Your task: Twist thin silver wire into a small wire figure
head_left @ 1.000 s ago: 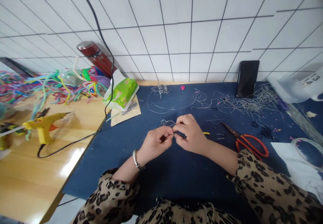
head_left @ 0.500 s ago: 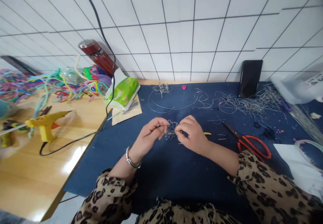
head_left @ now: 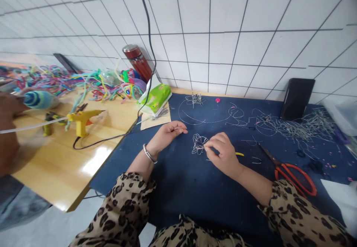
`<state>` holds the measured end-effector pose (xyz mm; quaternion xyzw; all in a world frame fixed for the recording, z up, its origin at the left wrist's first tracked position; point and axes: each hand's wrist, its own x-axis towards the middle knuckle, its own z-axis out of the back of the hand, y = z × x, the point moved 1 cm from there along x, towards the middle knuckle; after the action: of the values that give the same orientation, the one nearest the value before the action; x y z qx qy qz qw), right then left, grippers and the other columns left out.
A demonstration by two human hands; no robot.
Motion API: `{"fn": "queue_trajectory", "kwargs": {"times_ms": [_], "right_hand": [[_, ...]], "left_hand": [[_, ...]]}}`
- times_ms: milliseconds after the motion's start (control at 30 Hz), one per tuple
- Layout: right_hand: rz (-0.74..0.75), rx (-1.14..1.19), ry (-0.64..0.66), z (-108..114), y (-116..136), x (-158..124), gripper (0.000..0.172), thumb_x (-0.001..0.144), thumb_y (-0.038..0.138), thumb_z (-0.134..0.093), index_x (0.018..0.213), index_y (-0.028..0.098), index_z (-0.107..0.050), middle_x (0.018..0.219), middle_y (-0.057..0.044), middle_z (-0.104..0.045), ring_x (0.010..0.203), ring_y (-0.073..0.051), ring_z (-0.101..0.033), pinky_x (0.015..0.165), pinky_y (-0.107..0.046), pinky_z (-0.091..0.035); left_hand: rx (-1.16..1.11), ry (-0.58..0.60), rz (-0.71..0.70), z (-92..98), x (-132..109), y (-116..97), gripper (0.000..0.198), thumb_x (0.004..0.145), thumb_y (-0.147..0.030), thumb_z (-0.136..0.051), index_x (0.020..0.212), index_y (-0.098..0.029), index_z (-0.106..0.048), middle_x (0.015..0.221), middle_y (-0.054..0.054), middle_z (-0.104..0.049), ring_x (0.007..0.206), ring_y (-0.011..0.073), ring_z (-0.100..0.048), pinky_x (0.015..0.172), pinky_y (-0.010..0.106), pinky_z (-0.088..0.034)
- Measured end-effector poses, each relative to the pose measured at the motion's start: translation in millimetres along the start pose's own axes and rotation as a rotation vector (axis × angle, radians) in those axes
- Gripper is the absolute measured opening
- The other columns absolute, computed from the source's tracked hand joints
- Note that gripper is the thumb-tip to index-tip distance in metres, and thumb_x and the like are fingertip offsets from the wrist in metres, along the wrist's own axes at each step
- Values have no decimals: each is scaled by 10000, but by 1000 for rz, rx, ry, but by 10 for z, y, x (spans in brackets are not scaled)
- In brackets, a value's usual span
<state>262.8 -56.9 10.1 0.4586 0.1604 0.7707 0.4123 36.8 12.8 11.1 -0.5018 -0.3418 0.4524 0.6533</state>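
Observation:
A small silvery wire piece bent into several loops [head_left: 198,143], like a flower, is pinched at its right side by my right hand [head_left: 222,154]. My left hand [head_left: 169,137] is off to the left, apart from the wire piece, its thumb and fingertips pressed together. Whether anything thin is between them is too small to tell. Beneath both hands lies the dark blue cloth [head_left: 178,202]. Just right of my right hand are a yellow piece [head_left: 239,154], partly hidden, and a short bent wire [head_left: 256,160].
Orange-handled scissors [head_left: 297,176] lie on the right, before tangled wires [head_left: 292,126] and a black phone [head_left: 298,99]. A wire form [head_left: 196,99] and pink piece [head_left: 218,100] are at the back. Left are tissues [head_left: 156,98], a glue gun [head_left: 82,120] and another person's hand [head_left: 9,107].
My left hand has come away from the wire piece, leaving it in my right hand. The view has swung left, bringing the other person's hand into sight.

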Motion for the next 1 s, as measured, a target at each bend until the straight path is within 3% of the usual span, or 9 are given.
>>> {"fn": "queue_trajectory", "kwargs": {"times_ms": [133,300,500,700,1000], "right_hand": [[-36,9,-20,15,-17,13,117,789,119,-536,745,205,-602,732,-22,-572,763,-168,-518,757,-355,-438],[-46,17,-12,11,-38,-2,109,794,136,-542,779,215,-616,754,-24,-575,779,-171,-520,760,-360,-447],[-25,34,5,10,-31,-7,115,800,129,-543,788,211,-623,757,-25,-586,785,-162,-524,778,-349,-449],[-28,24,10,11,-35,-6,119,797,131,-542,794,212,-629,756,-25,-574,781,-161,-518,765,-342,-454],[-40,25,2,5,-35,-9,103,793,136,-547,768,207,-617,743,-25,-577,763,-159,-519,749,-335,-455]], "left_hand": [[-98,-71,-8,-13,5,23,193,783,-259,-610,930,-135,-590,895,81,-686,760,131,-622,711,278,-483],[-175,-104,-47,-179,-41,-35,196,785,-249,-614,941,-137,-578,928,88,-678,740,134,-647,672,275,-511],[-60,-132,-114,-371,-162,-180,123,780,-236,-629,856,-140,-626,861,73,-689,813,159,-649,784,312,-513],[55,-173,-192,-541,-261,-311,113,776,-235,-638,853,-159,-672,871,70,-693,839,169,-634,786,312,-507],[79,-141,-157,-701,-255,-220,139,760,-281,-655,844,-172,-680,844,61,-678,808,165,-616,754,295,-499]]}}
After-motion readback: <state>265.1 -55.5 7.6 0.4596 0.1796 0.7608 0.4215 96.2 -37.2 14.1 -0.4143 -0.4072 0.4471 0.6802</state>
